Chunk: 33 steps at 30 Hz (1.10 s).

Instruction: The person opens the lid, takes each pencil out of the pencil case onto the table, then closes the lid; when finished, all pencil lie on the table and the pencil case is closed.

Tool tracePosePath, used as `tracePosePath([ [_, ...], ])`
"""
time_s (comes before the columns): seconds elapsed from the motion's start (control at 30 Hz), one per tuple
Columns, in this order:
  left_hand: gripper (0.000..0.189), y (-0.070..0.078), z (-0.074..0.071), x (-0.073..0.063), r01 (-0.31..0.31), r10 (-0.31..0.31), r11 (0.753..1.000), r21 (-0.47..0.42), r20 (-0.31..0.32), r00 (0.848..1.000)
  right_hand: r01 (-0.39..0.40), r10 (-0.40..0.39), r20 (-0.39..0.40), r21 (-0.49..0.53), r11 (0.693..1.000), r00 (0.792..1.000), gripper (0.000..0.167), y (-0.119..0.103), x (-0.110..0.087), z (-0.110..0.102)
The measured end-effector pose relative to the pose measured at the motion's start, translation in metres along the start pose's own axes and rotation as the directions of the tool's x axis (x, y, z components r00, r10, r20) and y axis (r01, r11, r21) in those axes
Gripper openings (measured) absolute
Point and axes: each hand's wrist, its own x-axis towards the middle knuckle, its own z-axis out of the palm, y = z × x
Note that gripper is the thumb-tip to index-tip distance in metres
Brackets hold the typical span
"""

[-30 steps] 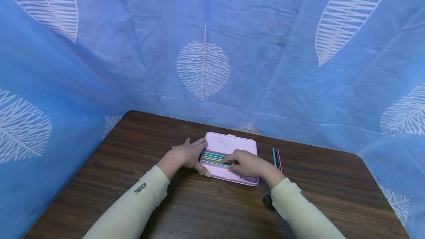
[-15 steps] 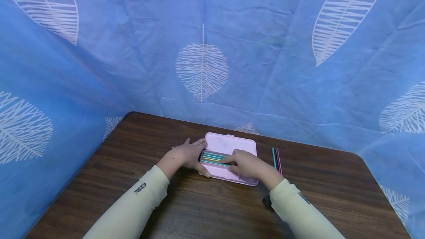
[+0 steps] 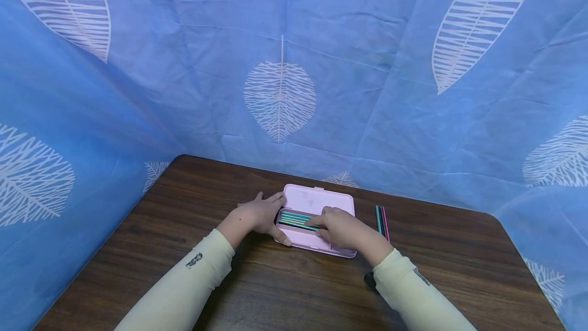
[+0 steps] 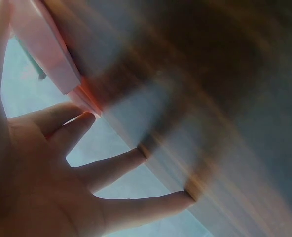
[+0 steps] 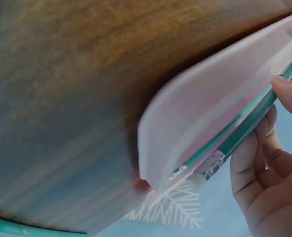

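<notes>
A pink pencil case (image 3: 317, 198) lies opened out on the dark wooden table, its lid laid back toward the wall. Several pencils (image 3: 294, 215), mostly green, lie in its long compartment. My left hand (image 3: 260, 214) rests against the case's left end with fingers spread and the thumb at the front corner; the left wrist view shows the fingers straight. Reaching over the case from the right, my right hand (image 3: 342, 228) pinches a green pencil (image 5: 248, 126) between thumb and fingers. Its eraser end points out past the hand, above a thinner green pencil (image 5: 225, 132) in the case.
Right of the case lie a few more pencils (image 3: 382, 221), green, dark and pink. A small black object (image 3: 369, 281) sits partly hidden by the right sleeve. The table (image 3: 459, 259) backs onto a blue cloth (image 3: 367, 91) with white leaf prints.
My right fingertips have shifted very slightly over the pencils in the case. The left hand and the case stay put; the head view has moved a little.
</notes>
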Motion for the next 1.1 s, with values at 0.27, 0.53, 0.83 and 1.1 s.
tracePosePath([
  [0.27,0.124,0.001,-0.001,-0.002,0.005,-0.005,1.000,-0.009,-0.002,1.000,-0.108,0.110,-0.034,0.046,0.993,0.993,0.034,0.002,-0.010,-0.005],
  [0.53,0.124,0.002,0.000,-0.003,0.008,-0.009,1.000,-0.008,-0.002,1.000,-0.185,0.192,-0.024,0.171,0.968,0.981,0.033,0.019,-0.025,-0.007],
  [0.83,0.125,-0.001,0.003,-0.002,0.010,-0.010,1.000,-0.009,-0.002,1.000,-0.269,0.289,-0.018,0.314,0.910,0.957,0.032,0.039,-0.052,-0.010],
  [1.1,0.125,-0.001,0.003,-0.002,0.002,-0.002,1.000,-0.007,0.006,1.000,-0.355,0.387,0.023,0.451,0.819,0.922,0.031,0.064,-0.085,-0.007],
])
